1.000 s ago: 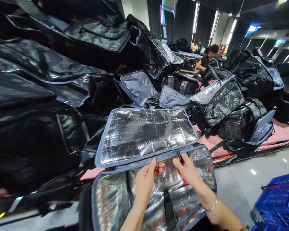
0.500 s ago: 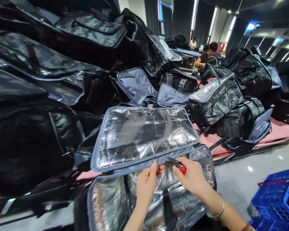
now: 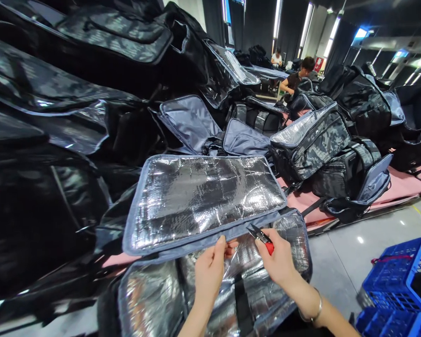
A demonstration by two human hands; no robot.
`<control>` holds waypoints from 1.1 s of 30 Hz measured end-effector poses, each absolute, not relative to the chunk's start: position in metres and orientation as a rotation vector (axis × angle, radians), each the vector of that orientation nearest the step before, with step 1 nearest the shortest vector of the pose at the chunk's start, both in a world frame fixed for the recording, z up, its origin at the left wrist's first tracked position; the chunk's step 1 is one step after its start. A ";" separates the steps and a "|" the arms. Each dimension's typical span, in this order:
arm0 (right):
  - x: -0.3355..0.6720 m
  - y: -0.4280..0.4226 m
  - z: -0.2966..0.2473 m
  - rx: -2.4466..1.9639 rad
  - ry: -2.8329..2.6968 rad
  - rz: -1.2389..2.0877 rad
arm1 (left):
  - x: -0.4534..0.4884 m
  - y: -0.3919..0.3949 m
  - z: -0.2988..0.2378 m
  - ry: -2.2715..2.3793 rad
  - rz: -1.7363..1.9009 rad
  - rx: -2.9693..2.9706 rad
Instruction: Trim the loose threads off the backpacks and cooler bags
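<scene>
Snips (image 3: 262,238) with dark blades and a red patch on the handle lie in the right hand (image 3: 279,257), whose grip is closed round them, blades pointing up and to the left. Their tips are at the grey-blue strip (image 3: 196,247) along the lid's hinge side, though whether they touch it I cannot tell. The left hand (image 3: 209,269) pinches that same strip between thumb and fingers, near its middle. The lid (image 3: 210,196), silver-lined and bound in grey-blue, is folded back from the open bag (image 3: 150,292), which sits at the near edge of the pink-covered bench (image 3: 405,185); what bears its weight is hidden. A black strap (image 3: 243,304) crosses the bag's silver lining below the hands. A metal bangle (image 3: 319,306) circles the right wrist. Toward the bench's right end, a camouflage backpack (image 3: 321,142) leans among others, and dark bags (image 3: 31,220) heap up at the left. Blue crates (image 3: 386,283) stand on the floor beyond the near edge, at right. Farther back, a person in a dark top (image 3: 292,83) bends over work.
</scene>
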State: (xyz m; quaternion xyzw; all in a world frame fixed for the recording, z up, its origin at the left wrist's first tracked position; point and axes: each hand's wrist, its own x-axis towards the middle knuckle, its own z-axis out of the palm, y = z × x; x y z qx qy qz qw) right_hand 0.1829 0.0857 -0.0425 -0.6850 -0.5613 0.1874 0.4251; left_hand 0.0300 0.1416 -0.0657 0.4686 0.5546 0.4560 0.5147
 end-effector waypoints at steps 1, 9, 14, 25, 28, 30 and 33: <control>0.182 0.085 -0.045 -1.703 -1.409 0.465 | 0.030 0.142 -0.066 1.333 1.097 1.121; 0.180 0.082 -0.053 -1.639 -1.472 0.401 | 0.030 0.140 -0.064 1.329 1.106 1.117; 0.179 0.083 -0.041 -1.588 -1.574 0.499 | 0.030 0.140 -0.064 1.340 1.095 1.136; 0.175 0.091 -0.049 -1.548 -1.708 0.403 | 0.030 0.141 -0.067 1.348 1.099 1.138; 0.174 0.091 -0.049 -1.525 -1.709 0.390 | 0.030 0.142 -0.070 1.354 1.106 1.120; 0.175 0.091 -0.047 -1.460 -1.693 0.432 | 0.030 0.142 -0.072 1.361 1.118 1.106; 0.180 0.094 -0.039 -1.357 -1.678 0.466 | 0.031 0.143 -0.073 1.343 1.128 1.086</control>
